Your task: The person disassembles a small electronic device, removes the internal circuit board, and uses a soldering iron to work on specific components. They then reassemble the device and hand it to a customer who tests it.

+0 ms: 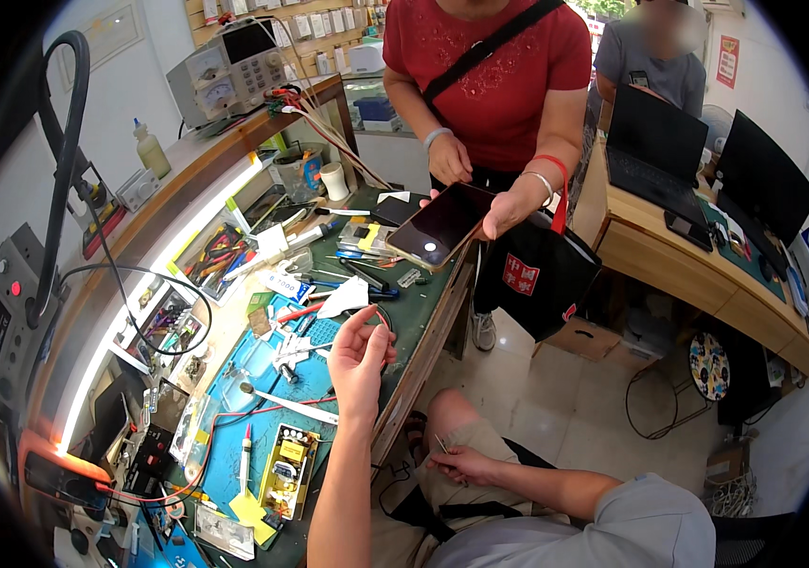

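Note:
My left hand (363, 355) is raised over the bench's right edge, palm turned up, fingers loosely curled and apart, holding nothing that shows. Low by my knee, my right hand (461, 465) is closed on a thin pointed tool, its tip sticking up past the fingers; its exact kind is too small to tell. Across the bench corner, a person in a red top (494, 95) holds a dark-screened smartphone (442, 224) flat in one hand. The phone is beyond my left hand and apart from it. Below my left hand lies a blue work mat (315, 402) with white-handled tweezers or a brush (296, 407).
An open yellow-edged circuit board (288, 471), a multimeter (64, 478) and several hand tools crowd the bench. A soldering station (7, 289) and power supply (229, 71) flank it. A black bag (537, 284) hangs at right; a laptop (655, 142) stands on a wooden desk.

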Available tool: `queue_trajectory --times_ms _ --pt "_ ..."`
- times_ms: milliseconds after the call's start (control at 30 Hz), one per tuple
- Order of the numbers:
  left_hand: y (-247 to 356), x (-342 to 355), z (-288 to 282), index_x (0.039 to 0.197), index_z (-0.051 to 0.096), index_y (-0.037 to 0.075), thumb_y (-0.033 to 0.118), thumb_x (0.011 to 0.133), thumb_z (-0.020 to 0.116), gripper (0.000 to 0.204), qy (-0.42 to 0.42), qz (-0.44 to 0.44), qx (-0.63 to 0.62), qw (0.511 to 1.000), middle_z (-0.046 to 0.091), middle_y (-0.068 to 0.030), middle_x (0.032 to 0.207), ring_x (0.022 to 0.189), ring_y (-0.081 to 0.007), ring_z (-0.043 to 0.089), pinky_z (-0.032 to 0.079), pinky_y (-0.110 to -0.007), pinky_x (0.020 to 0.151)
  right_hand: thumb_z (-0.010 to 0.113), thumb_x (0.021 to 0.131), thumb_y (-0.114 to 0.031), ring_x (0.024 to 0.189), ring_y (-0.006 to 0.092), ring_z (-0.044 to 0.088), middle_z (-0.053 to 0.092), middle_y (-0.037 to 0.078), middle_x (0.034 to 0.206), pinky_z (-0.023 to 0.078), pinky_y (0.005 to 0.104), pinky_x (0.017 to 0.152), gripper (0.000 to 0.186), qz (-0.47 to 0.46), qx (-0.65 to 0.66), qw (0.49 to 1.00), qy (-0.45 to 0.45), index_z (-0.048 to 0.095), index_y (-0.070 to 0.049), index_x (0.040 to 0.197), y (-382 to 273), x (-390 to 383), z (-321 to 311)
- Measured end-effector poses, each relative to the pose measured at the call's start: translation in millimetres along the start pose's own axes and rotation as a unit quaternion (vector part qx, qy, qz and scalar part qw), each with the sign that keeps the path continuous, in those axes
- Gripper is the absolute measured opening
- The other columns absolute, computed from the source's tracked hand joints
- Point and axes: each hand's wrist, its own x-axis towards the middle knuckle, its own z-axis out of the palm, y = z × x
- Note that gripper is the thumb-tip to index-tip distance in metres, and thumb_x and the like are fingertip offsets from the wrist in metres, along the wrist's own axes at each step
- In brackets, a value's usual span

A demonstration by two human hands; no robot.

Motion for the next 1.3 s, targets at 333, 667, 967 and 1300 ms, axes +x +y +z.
queue_trajectory --times_ms 333,667,967,1300 --pt "-7.1 2.1 12.9 0.164 0.005 0.008 -0.009 0.085 0.075 0.108 -0.119 0.016 0.007 0.993 0.033 -0.0205 0.157 0.141 -0.0302 0.045 0.053 -0.041 0.106 0.056 0.109 -0.031 0.053 0.0047 0.031 0.046 -0.005 0.073 0.023 0.0232 0.047 0.032 -0.002 0.005 1.000 0.001 0.068 -0.002 0.116 -1.1 -1.7 0.8" --pt "-3.1 31.3 73.0 0.160 0.004 0.011 -0.010 0.083 0.076 0.108 -0.064 0.115 0.008 0.991 0.027 -0.0158 0.159 0.145 -0.0284 0.039 0.046 -0.045 0.114 0.056 0.108 -0.035 0.058 0.0047 0.035 0.046 -0.006 0.076 0.027 0.0227 0.051 0.035 -0.024 0.006 1.000 -0.011 0.069 -0.003 0.116 -2.8 -4.0 -3.5" --pt "15.1 31.7 53.3 0.161 0.021 0.009 0.000 0.101 0.060 0.073 -0.011 0.193 -0.083 0.978 0.034 -0.0138 0.162 0.144 -0.0280 0.042 0.039 -0.049 0.118 0.054 0.109 -0.032 0.059 0.0047 0.033 0.044 -0.006 0.075 0.027 0.0227 0.051 0.031 -0.031 0.040 0.998 -0.049 0.068 -0.005 0.118 -4.3 -11.1 -6.9" --pt "35.3 26.6 -4.1 0.147 0.050 0.009 0.060 0.107 0.037 0.067 -0.046 0.019 -0.397 0.916 0.055 -0.0149 0.147 0.131 -0.0292 0.056 0.040 -0.060 0.114 0.055 0.109 -0.035 0.056 0.0037 0.030 0.043 -0.007 0.077 0.026 0.0234 0.050 0.035 -0.019 0.031 0.998 -0.046 0.068 -0.004 0.118 -2.1 -8.8 -6.2"
